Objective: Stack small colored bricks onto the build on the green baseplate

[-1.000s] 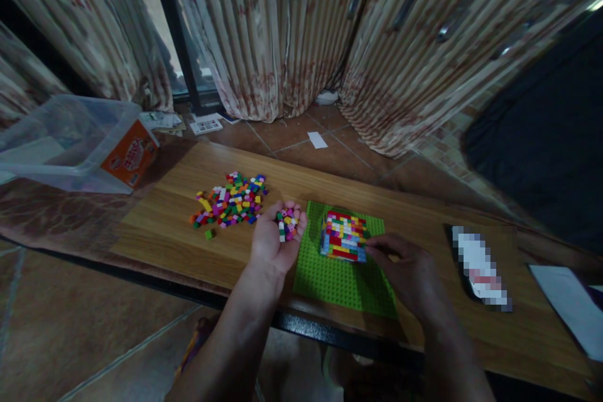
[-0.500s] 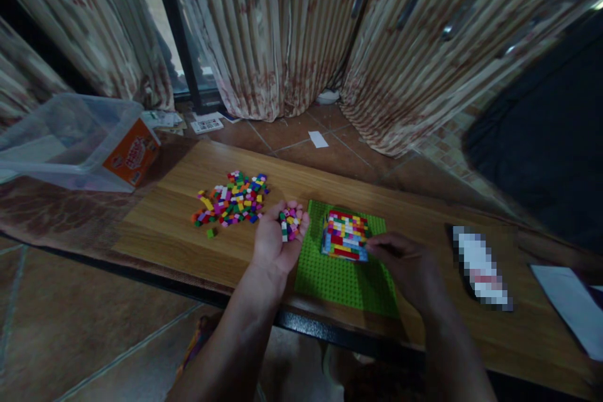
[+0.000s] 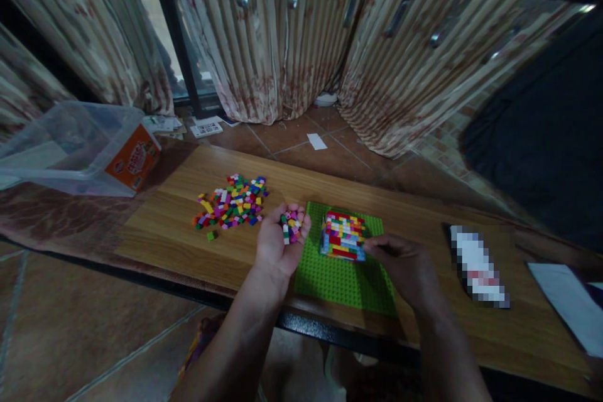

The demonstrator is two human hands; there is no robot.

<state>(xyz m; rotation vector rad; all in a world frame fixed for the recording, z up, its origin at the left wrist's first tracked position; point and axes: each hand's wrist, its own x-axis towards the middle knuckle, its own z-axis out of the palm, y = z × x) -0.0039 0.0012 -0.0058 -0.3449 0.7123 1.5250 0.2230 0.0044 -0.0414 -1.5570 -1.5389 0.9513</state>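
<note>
Striped curtains [image 3: 264, 44] hang beyond a white card [image 3: 316, 141] lying flat on brown tiles [image 3: 287, 136].

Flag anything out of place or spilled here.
A white slip of paper lies on the tiled floor beyond the table, perhaps dropped. One green brick sits apart from the loose brick pile.

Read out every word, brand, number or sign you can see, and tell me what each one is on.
No text can be read with certainty:
Orange label on the clear plastic bin: pale lettering, too blurred to read.
White paper near the window: dark printed pattern, too small to read.
Pixelated item on the table: masked, unreadable.
Loose bricks, green baseplate: no lettering discernible.
</note>
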